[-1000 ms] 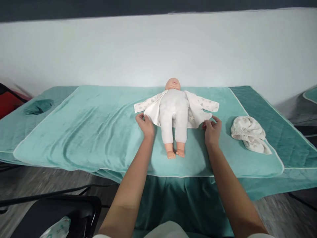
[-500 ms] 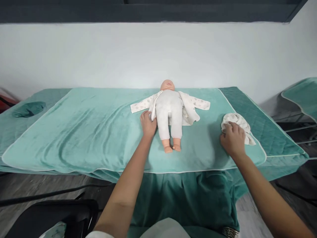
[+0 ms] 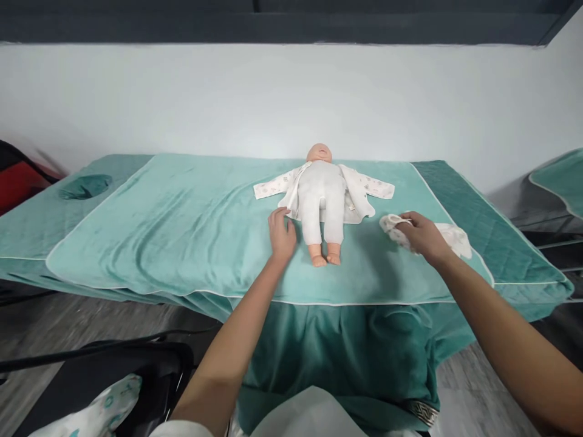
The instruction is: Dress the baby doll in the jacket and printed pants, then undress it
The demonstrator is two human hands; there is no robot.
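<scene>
A baby doll [image 3: 321,197] lies on its back, feet toward me, on a light green blanket [image 3: 204,230]. Its body is white, with bare feet and head. Spread open under it is a white printed baby jacket [image 3: 359,188], both sleeves stretched outward. My left hand [image 3: 282,233] rests on the blanket beside the doll's leg, just below the jacket's edge, fingers loosely apart and holding nothing. To the doll's right, my right hand [image 3: 421,233] grips a bunched white printed baby garment [image 3: 455,238]; its exact kind cannot be made out. Part of it trails behind the hand.
The blanket covers a padded massage bed [image 3: 487,224] with a face hole [image 3: 85,186] at its left end, against a white wall. A black chair [image 3: 155,364] with a printed cloth [image 3: 112,403] stands at lower left. A red and black item [image 3: 20,182] is at far left.
My right hand has closed on the bunched garment and drawn part of it left, toward the doll. My left hand has come slightly away from the jacket's edge. The view has shifted a little.
</scene>
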